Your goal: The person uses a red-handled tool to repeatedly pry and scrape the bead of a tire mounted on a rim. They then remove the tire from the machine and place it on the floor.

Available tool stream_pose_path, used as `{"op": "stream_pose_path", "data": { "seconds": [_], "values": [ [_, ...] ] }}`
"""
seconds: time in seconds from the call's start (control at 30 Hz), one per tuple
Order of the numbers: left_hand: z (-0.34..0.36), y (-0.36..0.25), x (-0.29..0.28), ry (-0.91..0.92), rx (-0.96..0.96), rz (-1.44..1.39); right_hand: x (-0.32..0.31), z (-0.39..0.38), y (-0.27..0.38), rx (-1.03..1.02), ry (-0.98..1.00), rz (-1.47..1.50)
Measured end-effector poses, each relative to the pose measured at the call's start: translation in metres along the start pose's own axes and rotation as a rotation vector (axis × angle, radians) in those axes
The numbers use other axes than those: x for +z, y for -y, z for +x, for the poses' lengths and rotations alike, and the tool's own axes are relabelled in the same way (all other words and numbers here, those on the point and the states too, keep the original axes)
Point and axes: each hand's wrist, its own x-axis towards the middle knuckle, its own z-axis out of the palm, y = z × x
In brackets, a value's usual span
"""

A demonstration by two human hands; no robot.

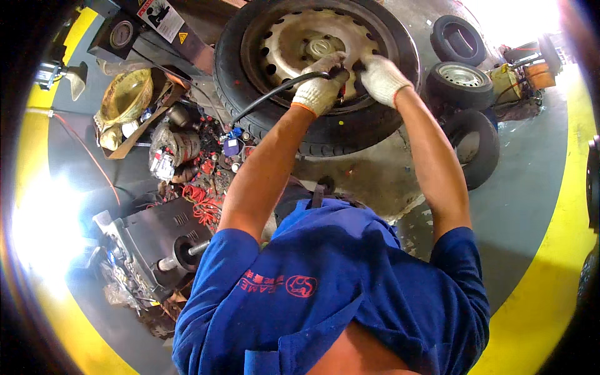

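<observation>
A large black tire [234,84] on a pale, dirty steel wheel rim [284,39] lies flat in front of me. My left hand [320,86], in a white knit glove with an orange cuff, is closed around the end of a black hose [270,95] above the rim. The hose runs down over the tire's left side. Just right of it, my right hand [382,76], gloved alike and slightly blurred, bends its fingers down at the rim. Whatever those fingertips pinch is hidden. A small red bit shows below my left hand.
A machine with a round gauge [121,34] stands at upper left, beside a dirty yellow basin [127,97]. Several small parts and red cords [203,205] clutter the left floor. More tires [458,39] lie at right, near an orange-and-yellow machine [524,78].
</observation>
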Motion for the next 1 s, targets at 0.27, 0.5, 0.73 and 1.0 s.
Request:
{"op": "stream_pose_path", "data": {
  "seconds": [0.27,0.5,0.73,1.0],
  "values": [
    [-0.012,0.018,0.021,0.060,0.067,-0.331,-0.037,0.010,0.039,-0.210,0.066,-0.039],
    [-0.033,0.025,-0.039,-0.361,-0.037,0.057,-0.037,0.017,0.056,-0.259,0.157,-0.382],
    [-0.051,0.040,-0.050,-0.565,0.087,0.178,-0.030,0.031,0.037,-0.492,0.316,-0.332],
    [-0.048,0.053,-0.042,-0.576,0.089,0.106,-0.034,0.036,0.036,-0.524,0.330,-0.328]
  ]
}}
